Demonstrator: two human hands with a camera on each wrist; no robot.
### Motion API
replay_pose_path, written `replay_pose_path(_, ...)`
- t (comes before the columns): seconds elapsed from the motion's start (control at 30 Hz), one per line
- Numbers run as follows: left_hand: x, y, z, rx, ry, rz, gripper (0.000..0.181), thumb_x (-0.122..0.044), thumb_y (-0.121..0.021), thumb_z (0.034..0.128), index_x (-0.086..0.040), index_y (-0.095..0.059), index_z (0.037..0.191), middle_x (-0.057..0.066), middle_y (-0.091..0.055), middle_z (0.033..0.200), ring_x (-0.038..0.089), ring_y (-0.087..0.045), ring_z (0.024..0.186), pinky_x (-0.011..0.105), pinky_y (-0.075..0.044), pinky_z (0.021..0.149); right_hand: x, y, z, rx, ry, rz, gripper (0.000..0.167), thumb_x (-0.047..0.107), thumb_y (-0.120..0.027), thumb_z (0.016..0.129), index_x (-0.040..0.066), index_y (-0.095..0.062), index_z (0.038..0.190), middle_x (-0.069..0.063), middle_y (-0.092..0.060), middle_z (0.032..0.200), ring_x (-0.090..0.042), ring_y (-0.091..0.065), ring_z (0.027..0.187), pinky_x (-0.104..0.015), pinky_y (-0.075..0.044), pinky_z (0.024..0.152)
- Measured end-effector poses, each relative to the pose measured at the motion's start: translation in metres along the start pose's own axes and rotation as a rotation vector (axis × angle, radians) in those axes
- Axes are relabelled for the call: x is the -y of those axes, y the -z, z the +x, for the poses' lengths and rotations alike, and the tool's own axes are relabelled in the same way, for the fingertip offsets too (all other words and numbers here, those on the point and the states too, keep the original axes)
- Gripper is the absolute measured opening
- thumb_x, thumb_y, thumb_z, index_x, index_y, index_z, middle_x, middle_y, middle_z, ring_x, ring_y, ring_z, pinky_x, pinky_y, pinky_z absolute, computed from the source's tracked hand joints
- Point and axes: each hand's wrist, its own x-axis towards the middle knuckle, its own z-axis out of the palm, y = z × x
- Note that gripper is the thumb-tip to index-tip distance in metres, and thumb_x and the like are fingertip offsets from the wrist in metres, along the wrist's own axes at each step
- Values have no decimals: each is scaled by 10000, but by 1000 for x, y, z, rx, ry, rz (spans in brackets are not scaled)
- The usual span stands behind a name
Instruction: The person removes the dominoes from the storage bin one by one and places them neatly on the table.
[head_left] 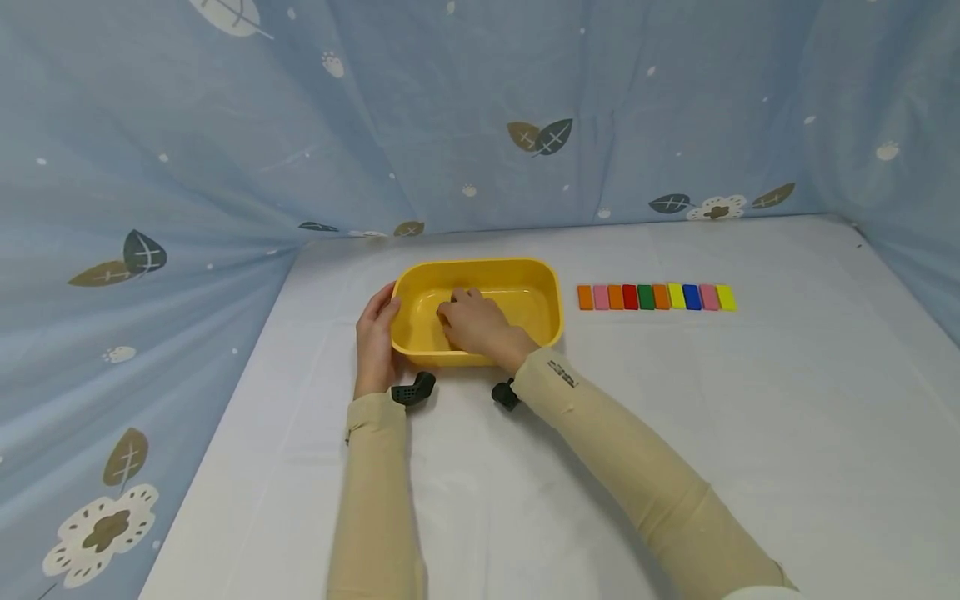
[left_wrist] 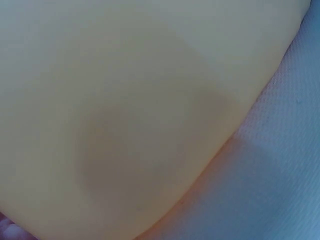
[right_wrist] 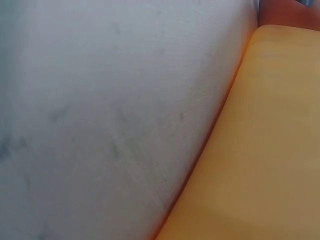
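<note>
A yellow plastic tub stands on the white-covered table, its outer wall filling much of the left wrist view. At its left end my left hand holds the wall, thumb near the rim. My right hand reaches over the near rim into the tub, fingers bent down toward the floor. Its fingertips are mostly hidden, so whether they pinch anything cannot be told. In the right wrist view the tub's near wall appears, but not the fingertips.
Right of the tub, several small coloured blocks lie side by side in a row. White cloth covers the table. Blue patterned fabric hangs behind and at both sides. Dark wrist devices sit at both cuffs.
</note>
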Motion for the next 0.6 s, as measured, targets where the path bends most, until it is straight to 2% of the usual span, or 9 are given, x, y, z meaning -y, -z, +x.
replay_pose_path(0.17, -1, -1, -1, 1, 1, -12, 359, -254, -511, 910, -177, -499, 1261, -45, -442, 1301, 133, -423, 1178, 266, -343, 989, -1, 1, -2, -23, 7, -9, 79, 179, -523, 888, 176, -601, 900, -10, -452, 910, -192, -416, 828, -296, -417, 657)
replay_pose_path(0.23, -1, -1, -1, -1, -3, -16, 359, -252, -514, 909, -173, -502, 1259, -41, -443, 1301, 139, -423, 1180, 269, -342, 990, -2, 1, -3, -20, 6, 2, 53, 171, -537, 882, 175, -590, 876, -1, -451, 881, -185, -426, 804, -289, -417, 646)
replay_pose_path(0.33, -1, -1, 0, -7, -8, -13, 352, -256, -521, 905, -182, -513, 1249, -47, -451, 1293, 136, -427, 1177, 268, -343, 989, -2, 2, -3, -5, -4, 28, 50, 176, -545, 879, 162, -558, 925, -5, -462, 881, -183, -434, 802, -292, -425, 660)
replay_pose_path(0.47, 0, -1, 0, -13, -9, -9, 349, -261, -530, 899, -190, -522, 1242, -52, -461, 1283, 131, -435, 1169, 264, -349, 983, -4, 4, -3, 43, -38, 78, 268, 175, -576, 850, 147, -516, 1109, -27, -477, 977, -179, -440, 853, -301, -441, 739)
replay_pose_path(0.6, 0, -2, 1, -17, -9, -10, 356, -264, -539, 894, -186, -524, 1242, -42, -463, 1284, 130, -440, 1163, 256, -356, 977, -5, 5, -1, 93, -62, 148, 328, 166, -586, 829, 128, -519, 1148, -24, -482, 995, -165, -453, 858, -285, -438, 754)
